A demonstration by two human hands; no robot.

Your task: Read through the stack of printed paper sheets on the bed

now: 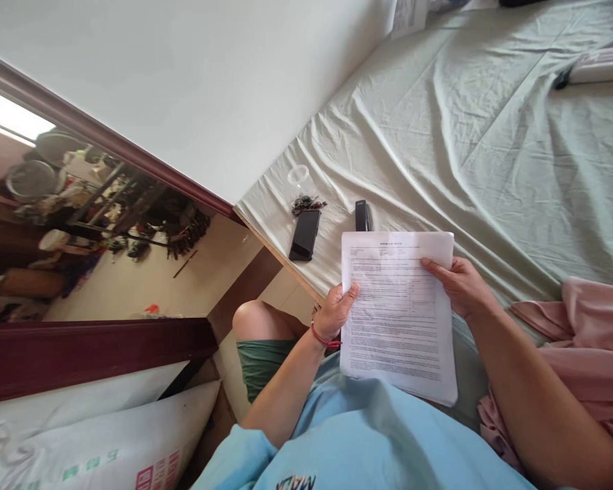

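Both my hands hold a stack of printed paper sheets upright in front of my lap, the text side facing me. At the stack's left edge, my left hand grips with the thumb on the front; its other fingers are mostly hidden behind. My right hand clasps the upper right edge, thumb pressed on the top page. Just beyond the stack's top edge lies a black stapler-like object, partly covered by the paper. Left of it rests a black smartphone, dark screen up.
A pale green bedsheet spreads ahead and right. Near the phone are a clear plastic cup and a small dark tangled bunch. Pink cloth lies right. A white wall and white sacks stand left.
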